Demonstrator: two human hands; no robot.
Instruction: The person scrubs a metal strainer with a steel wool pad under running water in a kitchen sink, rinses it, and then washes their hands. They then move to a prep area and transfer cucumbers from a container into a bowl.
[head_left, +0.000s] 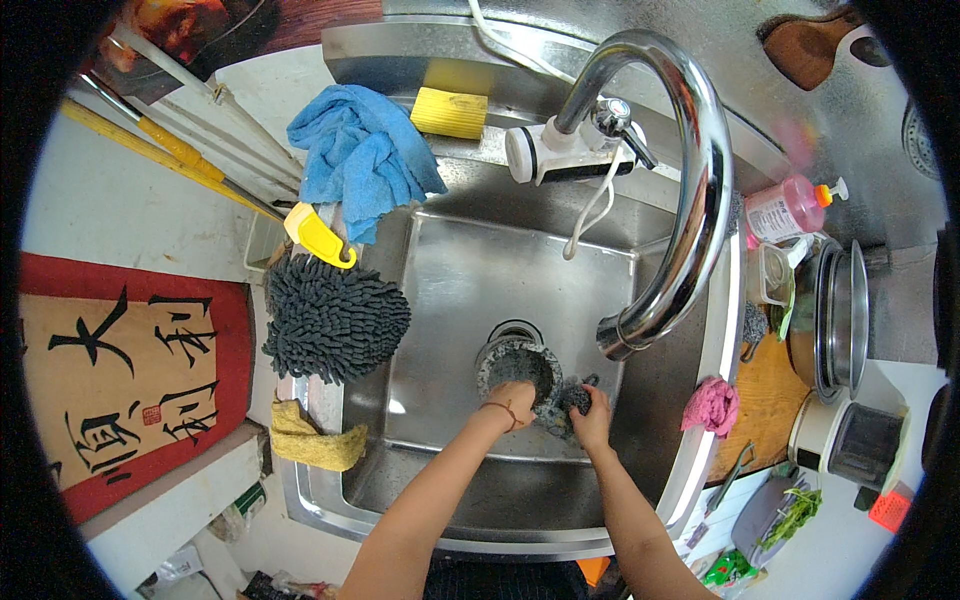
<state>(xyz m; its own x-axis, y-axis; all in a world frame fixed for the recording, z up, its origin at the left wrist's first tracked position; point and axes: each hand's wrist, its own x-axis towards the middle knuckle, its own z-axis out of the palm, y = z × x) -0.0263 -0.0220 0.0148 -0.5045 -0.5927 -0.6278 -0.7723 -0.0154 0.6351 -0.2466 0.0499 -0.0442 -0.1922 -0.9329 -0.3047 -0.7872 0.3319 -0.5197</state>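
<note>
In the stainless steel sink, a drain strainer basket coated with dark, wet residue sits at or just over the drain. My left hand reaches over its near rim with the fingers down inside; whether they grip the basket wall cannot be seen. My right hand holds a dark scouring ball just right of the basket. Greyish residue lies between the two hands on the sink floor. The chrome faucet arches over the sink's right side, its spout above and right of the basket.
A blue cloth, a dark chenille mitt and a yellow cloth lie along the left rim. A yellow sponge sits at the back. On the right are a pink cloth, a pump bottle and metal bowls.
</note>
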